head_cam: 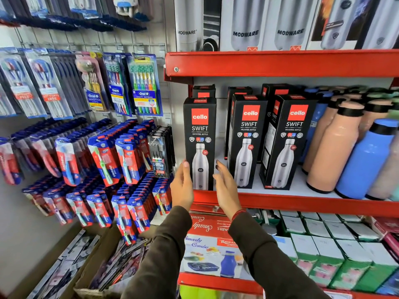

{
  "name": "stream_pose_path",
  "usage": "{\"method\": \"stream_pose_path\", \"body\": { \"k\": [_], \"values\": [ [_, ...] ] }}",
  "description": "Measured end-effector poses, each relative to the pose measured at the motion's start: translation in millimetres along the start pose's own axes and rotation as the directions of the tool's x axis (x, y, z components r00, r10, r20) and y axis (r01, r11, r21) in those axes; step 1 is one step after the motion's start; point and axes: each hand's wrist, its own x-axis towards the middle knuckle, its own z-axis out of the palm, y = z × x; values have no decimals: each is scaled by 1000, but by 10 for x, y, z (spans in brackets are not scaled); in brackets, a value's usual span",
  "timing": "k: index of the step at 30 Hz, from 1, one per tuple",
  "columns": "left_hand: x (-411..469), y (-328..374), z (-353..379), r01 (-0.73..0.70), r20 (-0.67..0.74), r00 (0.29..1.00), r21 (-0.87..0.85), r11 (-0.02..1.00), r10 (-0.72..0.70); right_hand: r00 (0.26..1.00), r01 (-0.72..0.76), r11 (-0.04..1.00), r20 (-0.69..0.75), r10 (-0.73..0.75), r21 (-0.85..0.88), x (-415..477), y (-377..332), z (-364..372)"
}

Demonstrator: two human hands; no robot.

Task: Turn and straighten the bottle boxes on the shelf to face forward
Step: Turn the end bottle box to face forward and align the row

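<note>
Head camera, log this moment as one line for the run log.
left hand: open, at leftmost cello box | right hand: open, beside it | leftmost box: faces forward | right cello box: angled

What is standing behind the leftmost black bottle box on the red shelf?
Behind the leftmost box stands another black box; only its top shows above. Its front and anything further back are covered. Both hands, left and right, flank the front box.

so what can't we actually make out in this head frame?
- Left hand to leftmost Cello box: contact unclear, the hand covers the box's lower left edge.
- Right hand: appears to be apart from the box, though depth is uncertain.
- Rear Cello boxes: facing hidden by the front row.
- Box small print: too small.
- Blue bottle at the right edge: blurred.
</note>
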Motion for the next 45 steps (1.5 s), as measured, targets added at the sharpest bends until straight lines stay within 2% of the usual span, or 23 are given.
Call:
{"method": "stream_pose_path", "body": {
  "k": [2, 5, 8, 11, 13, 14, 17, 20, 23, 28, 32, 45],
  "values": [
    [-87, -14, 62, -86, -102, 991, 4, 996, 86, 993, 63, 998, -98, -62, 6, -56, -3, -83],
    [-244, 38, 199, -265, -235, 934, 47, 963, 269, 945, 181, 983, -280, -168, 24, -107, -62, -298],
    [-415, 203, 442, -433, -120, 892, 46, 900, 436, 924, 190, 981, -345, -166, 39, -41, -85, -550],
    [-526, 285, 757, -514, 129, 850, -15, 858, 512, 957, 110, 989, -280, -80, 95, 47, -87, -782],
    [-508, 276, 976, -459, 259, 853, -39, 888, 453, 977, 43, 995, -210, -23, 94, 112, -86, -886],
    [-470, 274, 1079, -390, 272, 880, -55, 919, 390, 983, 7, 996, -181, 8, 84, 158, -72, -932],
    [-281, 286, 1313, -66, 233, 968, -125, 990, 94, 987, -107, 991, -112, 115, 76, 306, -23, -1012],
    [-121, 265, 1374, 169, 260, 958, -174, 970, -120, 981, -189, 981, -34, 191, 53, 378, -37, -1059],
    [-127, 256, 1346, 276, 325, 921, -152, 949, -215, 980, -198, 979, 14, 197, 48, 354, -90, -1113],
    [-204, 258, 1275, 253, 297, 937, -206, 945, -186, 983, -180, 983, 50, 179, 27, 260, -61, -1185],
    [-266, 181, 1200, 223, 269, 948, -172, 959, -172, 989, -133, 991, 64, 131, 30, 121, 4, -1211],
    [-485, 226, 1086, 151, 226, 967, -146, 978, -116, 998, -64, 997, -3, 65, 51, -65, 22, -1189]
  ]
}}
